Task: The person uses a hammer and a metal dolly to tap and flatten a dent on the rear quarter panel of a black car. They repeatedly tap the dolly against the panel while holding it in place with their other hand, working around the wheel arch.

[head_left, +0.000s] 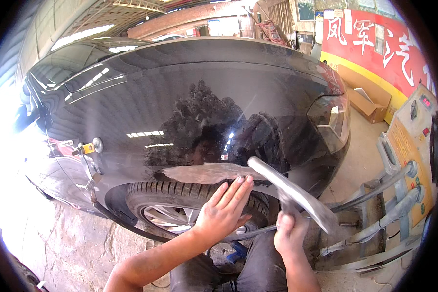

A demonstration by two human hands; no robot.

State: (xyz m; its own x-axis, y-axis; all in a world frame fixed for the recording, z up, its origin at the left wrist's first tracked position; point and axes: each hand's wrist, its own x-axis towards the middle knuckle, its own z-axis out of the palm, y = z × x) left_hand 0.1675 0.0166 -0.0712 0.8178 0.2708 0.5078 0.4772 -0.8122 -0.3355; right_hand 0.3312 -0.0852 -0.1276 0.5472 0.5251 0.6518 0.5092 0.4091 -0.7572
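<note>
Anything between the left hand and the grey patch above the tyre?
Nothing visible: the left hand has its fingertips at the long, dull grey patch. The silver metal bar-shaped tool in the right hand slants to their right.

At two o'clock stands a red-and-yellow banner [374,67], with an open cardboard box [361,100] just below it. Rough concrete floor [78,248] spreads at eight o'clock, and a trussed roof [100,20] shows at eleven o'clock.

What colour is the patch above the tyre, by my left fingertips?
The patch is dull grey against the black panel, seen best in the head view.
</note>
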